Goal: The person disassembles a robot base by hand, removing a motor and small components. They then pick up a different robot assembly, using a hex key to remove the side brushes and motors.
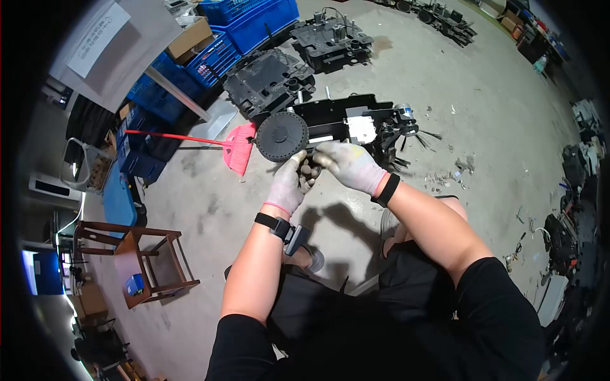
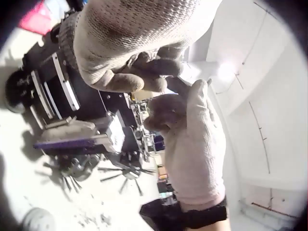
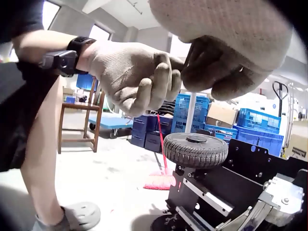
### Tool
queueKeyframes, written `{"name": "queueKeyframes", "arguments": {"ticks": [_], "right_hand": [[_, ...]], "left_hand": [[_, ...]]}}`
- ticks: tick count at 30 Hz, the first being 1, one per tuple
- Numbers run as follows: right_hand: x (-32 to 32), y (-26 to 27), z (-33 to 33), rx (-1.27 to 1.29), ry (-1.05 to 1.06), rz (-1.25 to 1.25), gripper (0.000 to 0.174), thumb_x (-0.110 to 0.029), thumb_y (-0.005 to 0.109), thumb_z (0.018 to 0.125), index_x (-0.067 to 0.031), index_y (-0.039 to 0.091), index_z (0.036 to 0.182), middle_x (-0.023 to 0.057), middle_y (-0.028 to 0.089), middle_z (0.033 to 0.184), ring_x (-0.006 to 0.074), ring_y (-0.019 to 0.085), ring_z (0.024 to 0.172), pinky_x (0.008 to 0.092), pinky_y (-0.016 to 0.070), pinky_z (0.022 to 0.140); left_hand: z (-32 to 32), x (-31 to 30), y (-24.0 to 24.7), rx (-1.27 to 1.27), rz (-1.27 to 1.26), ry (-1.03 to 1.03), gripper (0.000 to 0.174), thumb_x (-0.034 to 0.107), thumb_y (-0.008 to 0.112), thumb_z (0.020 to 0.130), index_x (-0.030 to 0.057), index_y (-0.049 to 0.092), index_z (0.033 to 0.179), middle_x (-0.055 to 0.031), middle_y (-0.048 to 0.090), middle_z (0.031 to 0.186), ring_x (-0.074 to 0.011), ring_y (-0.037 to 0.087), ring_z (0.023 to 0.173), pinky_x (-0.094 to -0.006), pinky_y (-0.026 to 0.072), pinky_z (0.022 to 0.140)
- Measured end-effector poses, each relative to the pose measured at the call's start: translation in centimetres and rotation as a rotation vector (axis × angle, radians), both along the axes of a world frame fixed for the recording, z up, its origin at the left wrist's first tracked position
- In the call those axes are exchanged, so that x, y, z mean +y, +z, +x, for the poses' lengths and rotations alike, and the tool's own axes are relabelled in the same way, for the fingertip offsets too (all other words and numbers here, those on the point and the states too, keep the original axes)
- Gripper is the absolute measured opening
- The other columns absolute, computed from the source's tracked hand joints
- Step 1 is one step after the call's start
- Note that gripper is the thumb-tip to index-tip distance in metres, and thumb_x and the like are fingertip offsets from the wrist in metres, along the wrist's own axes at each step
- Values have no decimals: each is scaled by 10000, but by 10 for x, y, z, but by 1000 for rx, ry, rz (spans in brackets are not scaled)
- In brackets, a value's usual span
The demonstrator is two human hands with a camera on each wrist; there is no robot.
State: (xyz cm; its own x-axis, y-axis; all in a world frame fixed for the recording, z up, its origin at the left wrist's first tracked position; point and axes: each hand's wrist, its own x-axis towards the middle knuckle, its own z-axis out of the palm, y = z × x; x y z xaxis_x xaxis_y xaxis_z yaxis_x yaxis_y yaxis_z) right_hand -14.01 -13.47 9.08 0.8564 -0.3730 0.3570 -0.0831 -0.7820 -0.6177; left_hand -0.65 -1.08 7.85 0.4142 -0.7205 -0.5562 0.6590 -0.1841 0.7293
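Both hands wear pale knitted gloves with grimy fingers and meet in front of a black wheeled chassis [image 1: 330, 127]. My left hand [image 1: 289, 184] is turned palm up with curled fingers, beside the chassis's round ribbed wheel [image 1: 281, 136]. From the other side my right hand [image 1: 352, 166] reaches in, thumb and fingertips together. Between the fingertips of both hands shows a small dark piece [image 2: 178, 86], pinched and mostly hidden by the gloves; I cannot tell its kind. The chassis carries a white block [image 1: 361, 129] and black-bristled side brushes [image 1: 400, 133].
Two more dark chassis units [image 1: 270, 79] stand on the floor beyond, near blue crates [image 1: 254, 25]. A pink broom [image 1: 239, 149] lies at left, with a wooden chair [image 1: 149, 267] nearer. Debris [image 1: 464, 165] is scattered at right, and parts [image 1: 562, 235] line the far right.
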Motion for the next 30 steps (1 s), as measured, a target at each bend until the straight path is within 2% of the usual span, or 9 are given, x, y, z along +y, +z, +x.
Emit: {"name": "queueKeyframes", "arguments": {"ticks": [1, 5, 8, 12, 17, 22, 25, 28, 30], "right_hand": [[-4, 5, -6, 65, -55, 240, 346, -352, 501, 964, -51, 633, 1073, 205, 662, 926, 383, 641, 900, 439, 521, 777], [-49, -5, -19, -273, -310, 1093, 393, -350, 428, 1012, -6, 615, 1049, 66, 613, 741, 100, 569, 614, 252, 472, 562], [-99, -70, -41, -578, -534, 1239, 401, -361, 422, 1008, -11, 614, 1049, 61, 623, 762, 120, 547, 595, 252, 420, 517], [-132, -131, -74, -539, -940, 1313, 373, -361, 359, 1019, -70, 590, 1050, 52, 629, 784, 140, 528, 577, 313, 429, 502], [-120, -147, -82, -519, -894, 1334, 304, -340, 357, 1009, -124, 546, 910, 11, 554, 691, 126, 456, 501, 318, 355, 444], [-103, -141, -87, -515, -953, 1321, 319, -346, 359, 1005, -98, 544, 928, 50, 542, 662, 160, 472, 505, 321, 355, 437], [-91, -100, -92, -196, -746, 1136, 294, -299, 410, 972, -73, 561, 858, 44, 538, 621, 162, 473, 464, 316, 388, 443], [-82, -51, -94, 171, -286, 1092, 268, -243, 472, 959, -39, 598, 838, 59, 550, 606, 150, 496, 466, 299, 404, 435], [-76, -37, -96, 150, -155, 1089, 267, -231, 476, 968, -50, 600, 816, 37, 545, 607, 130, 494, 461, 282, 408, 430]], "left_hand": [[-2, -3, -6, 124, -145, 16, 201, 323, 561, 969, 130, 615, 949, 30, 566, 726, -130, 558, 675, -269, 449, 593], [-14, -20, 9, 127, -301, 97, 224, 344, 555, 976, 132, 620, 953, 38, 568, 724, -137, 561, 691, -267, 441, 615], [-13, -25, 18, 67, -216, 94, 212, 333, 546, 980, 134, 618, 962, 40, 571, 728, -133, 574, 730, -270, 441, 643], [-13, -34, 29, 64, -231, 141, 193, 306, 543, 977, 130, 619, 956, 41, 580, 736, -128, 586, 772, -267, 439, 674], [-14, -40, 32, 83, -306, 180, 178, 286, 554, 963, 118, 609, 943, 24, 593, 738, -151, 589, 754, -279, 434, 652], [-19, -40, 35, 78, -317, 206, 197, 279, 544, 967, 94, 609, 982, 0, 605, 757, -156, 596, 746, -281, 444, 635], [-23, -37, 42, -575, -172, 110, 249, 237, 565, 949, 30, 611, 1078, -57, 644, 873, -149, 606, 810, -293, 496, 715], [-40, -56, 24, -1431, -70, 33, 288, 221, 603, 897, 11, 631, 1092, -206, 641, 1093, -325, 629, 992, -389, 499, 879], [-57, -78, 8, -1543, 22, -134, 351, 238, 584, 896, 17, 613, 1167, -227, 623, 1163, -366, 585, 1117, -401, 447, 977]]}}
